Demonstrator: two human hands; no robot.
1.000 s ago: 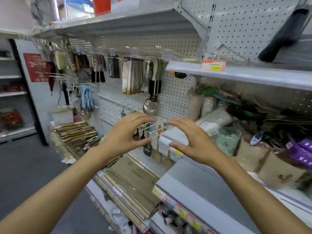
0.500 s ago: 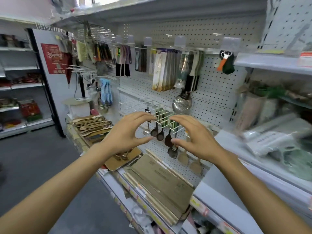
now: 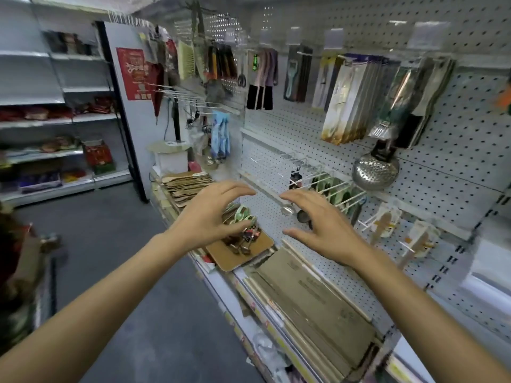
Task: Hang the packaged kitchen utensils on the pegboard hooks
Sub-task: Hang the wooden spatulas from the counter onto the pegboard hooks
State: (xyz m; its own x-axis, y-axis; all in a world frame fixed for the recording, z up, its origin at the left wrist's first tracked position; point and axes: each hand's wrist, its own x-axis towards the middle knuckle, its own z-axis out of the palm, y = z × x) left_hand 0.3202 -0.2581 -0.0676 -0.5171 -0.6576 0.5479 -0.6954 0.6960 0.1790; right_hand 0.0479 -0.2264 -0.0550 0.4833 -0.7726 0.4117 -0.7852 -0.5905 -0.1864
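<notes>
Both my hands are held out in front of a white pegboard (image 3: 448, 172), empty, fingers loosely spread. My left hand (image 3: 210, 217) hovers above a brown cardboard sheet (image 3: 243, 251) that carries a small heap of loose utensils (image 3: 242, 219), some pale green, some dark. My right hand (image 3: 320, 225) is a little to the right, in front of white wire hooks (image 3: 329, 186). Small spoons (image 3: 287, 210) dangle from those hooks. Packaged utensils (image 3: 348, 98) hang in a row from the upper hooks, and a steel skimmer (image 3: 374, 170) hangs below them.
Flat cardboard boxes (image 3: 312, 305) lie on the low shelf under my right arm. A stack of brown packs (image 3: 184, 185) and a white tub (image 3: 170, 158) sit further left. Wooden spatulas (image 3: 384, 225) hang at the right. Grey aisle floor (image 3: 116, 244) opens to the left, with store shelves (image 3: 55, 120) beyond.
My view has swung left along the shelving. Both empty hands moved with it, from in front of the right-hand shelf to above the cardboard sheet and the wire hooks.
</notes>
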